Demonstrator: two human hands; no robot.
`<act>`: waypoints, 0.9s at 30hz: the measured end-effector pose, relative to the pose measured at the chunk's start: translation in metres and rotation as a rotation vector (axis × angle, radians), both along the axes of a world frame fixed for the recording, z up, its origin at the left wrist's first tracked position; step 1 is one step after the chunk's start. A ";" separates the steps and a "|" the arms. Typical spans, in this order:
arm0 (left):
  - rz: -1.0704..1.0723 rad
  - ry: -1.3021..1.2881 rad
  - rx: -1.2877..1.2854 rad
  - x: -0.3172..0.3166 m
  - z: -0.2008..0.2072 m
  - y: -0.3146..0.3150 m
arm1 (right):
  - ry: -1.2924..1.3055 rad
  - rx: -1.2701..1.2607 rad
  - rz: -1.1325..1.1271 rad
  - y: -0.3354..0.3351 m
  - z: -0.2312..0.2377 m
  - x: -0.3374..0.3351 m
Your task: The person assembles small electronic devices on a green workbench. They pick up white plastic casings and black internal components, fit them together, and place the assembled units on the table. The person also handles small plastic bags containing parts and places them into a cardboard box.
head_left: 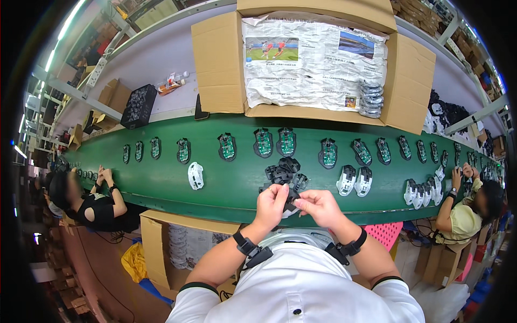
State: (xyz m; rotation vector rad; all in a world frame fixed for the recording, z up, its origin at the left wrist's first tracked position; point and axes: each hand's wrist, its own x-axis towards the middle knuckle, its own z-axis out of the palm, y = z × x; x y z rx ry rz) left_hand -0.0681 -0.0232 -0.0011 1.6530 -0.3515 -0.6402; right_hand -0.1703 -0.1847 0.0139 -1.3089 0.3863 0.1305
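Observation:
Close to my body, over the near edge of the green bench, my left hand point(272, 205) and my right hand point(322, 208) meet fingertip to fingertip. Both pinch a small black plastic part point(291, 201), which the fingers partly cover. Just beyond them lies a heap of similar black plastic parts point(284, 171). White mouse shells stand to either side: one shell point(195, 176) on the left and a pair, with this shell point(346, 181) nearer my right hand. Across the bench runs a row of black mouse bases with green circuit boards, one board point(263, 142) straight ahead.
An open carton point(318, 111) lined with newspaper stands behind the bench point(237, 185), stacked shells in its right corner. More white shells point(423, 192) cluster at the right. Co-workers sit at left point(97, 207) and right point(463, 212). Another carton point(153, 242) is below left.

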 end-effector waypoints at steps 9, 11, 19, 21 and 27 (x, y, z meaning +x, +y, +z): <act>0.541 -0.606 0.552 0.144 -0.072 0.095 | 0.186 -1.125 -0.171 -0.120 -0.107 -0.004; 0.643 -0.791 0.926 0.175 -0.091 0.142 | 0.034 -1.322 -0.186 -0.115 -0.106 0.001; 0.517 -0.309 0.936 0.202 -0.106 0.189 | -0.104 -1.321 0.144 -0.023 -0.115 0.025; 0.462 -0.377 0.933 0.192 -0.091 0.170 | -0.101 -1.259 0.101 -0.026 -0.123 0.022; 0.246 -0.683 0.813 0.145 -0.067 0.132 | 0.131 -1.486 0.280 -0.045 -0.080 0.022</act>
